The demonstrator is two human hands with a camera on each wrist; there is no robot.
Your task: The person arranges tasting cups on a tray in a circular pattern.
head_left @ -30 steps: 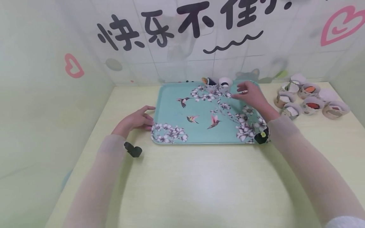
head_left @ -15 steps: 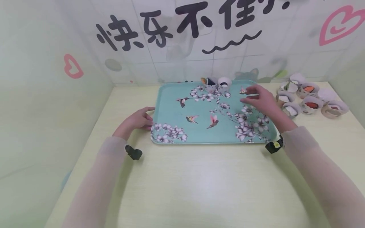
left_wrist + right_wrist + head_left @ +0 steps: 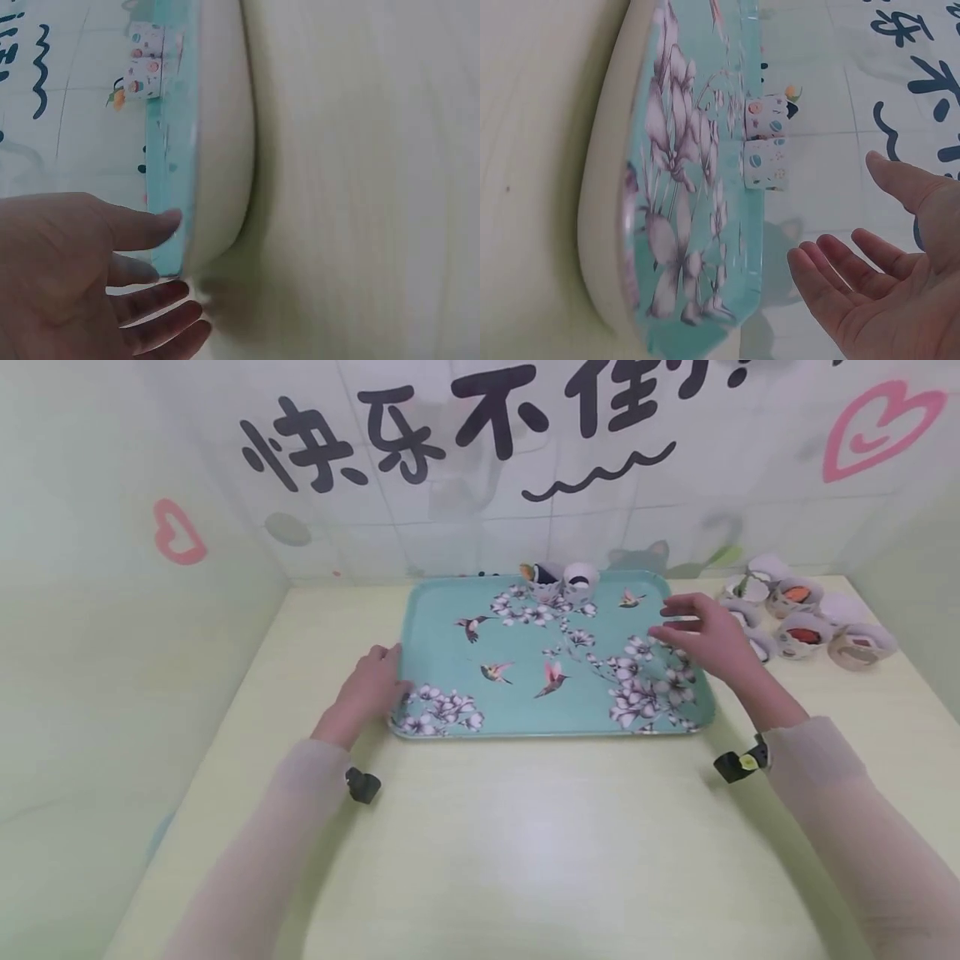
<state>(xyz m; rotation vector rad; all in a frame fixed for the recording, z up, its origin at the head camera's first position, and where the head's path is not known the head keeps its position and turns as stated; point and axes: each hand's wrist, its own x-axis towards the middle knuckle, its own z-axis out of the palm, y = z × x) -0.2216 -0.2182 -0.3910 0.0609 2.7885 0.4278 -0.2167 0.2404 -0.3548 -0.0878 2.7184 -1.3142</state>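
Note:
A teal tray (image 3: 435,618) printed with blossoms and hummingbirds lies against the back wall. At its back rim stand two small patterned paper cups, one (image 3: 545,587) with orange and black contents and the other (image 3: 580,588) showing a dark disc. My left hand (image 3: 371,683) is at the tray's left edge. In the left wrist view its thumb overlaps the rim, and the loosely bent fingers lie beyond the corner. Over the tray's right edge hovers my right hand (image 3: 708,639), holding nothing, thumb and fingers spread apart in the right wrist view.
Several similar cups stand clustered on the table right of the tray, among them one with red contents (image 3: 804,637) and one with orange contents (image 3: 795,595). A tiled wall (image 3: 480,535) with dark lettering closes off the back. Both wrists carry small black cameras.
My right hand has drawn right, from above the tray's back right area to its right edge. The left hand has turned, its thumb now lying near the tray's rim. The cups stay put.

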